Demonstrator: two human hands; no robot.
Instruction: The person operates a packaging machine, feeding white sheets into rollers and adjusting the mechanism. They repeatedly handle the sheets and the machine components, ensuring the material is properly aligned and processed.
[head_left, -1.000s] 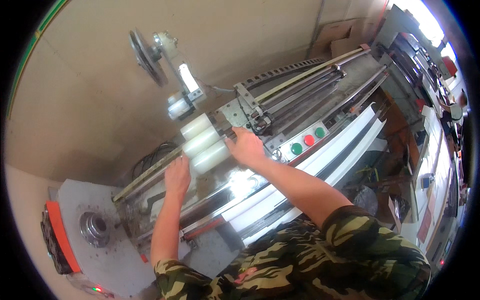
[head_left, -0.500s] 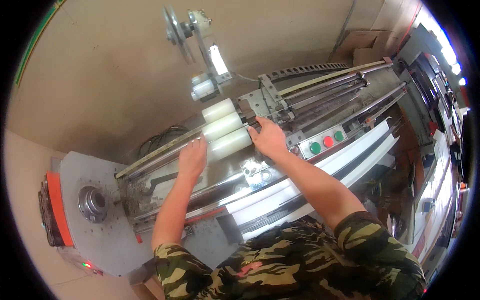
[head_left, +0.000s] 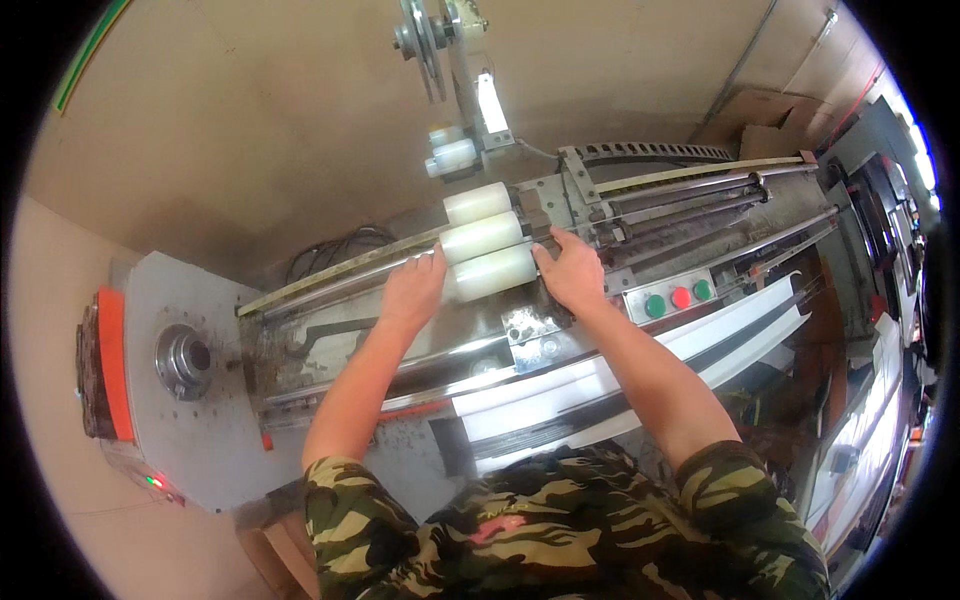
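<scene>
Wall (head_left: pixel 250 120), tan, behind everything. In front of it, machine (head_left: pixel 470 327), long and metal, slanting gently up toward the right; higher in view and more level than a second ago — by the look of it, a turn of the viewpoint, not a shift of equipment. At its left end, grey housing (head_left: pixel 200 455) with round metal flange (head_left: pixel 183 362) on its face. Along the near side, long white strips (head_left: pixel 535 397). To the right of the right forearm, control box (head_left: pixel 634 300) with two green buttons and a red one.

Above the middle of the machine, three milky-white rollers (head_left: pixel 480 237), side by side, just left of bolted metal plate (head_left: pixel 545 198); same spot relative to that plate as a second ago. At their left ends, left hand (head_left: pixel 412 288): fingers drawn together, tips by the middle one, slightly farther back than before. At their right ends, right hand (head_left: pixel 573 270): thumb and forefinger a little spread, placed much as before. Cannot tell, for either, a pinch from mere contact. For the work in hand, probably adjusting or steadying between both hands — with no visible travel along the machine.
</scene>
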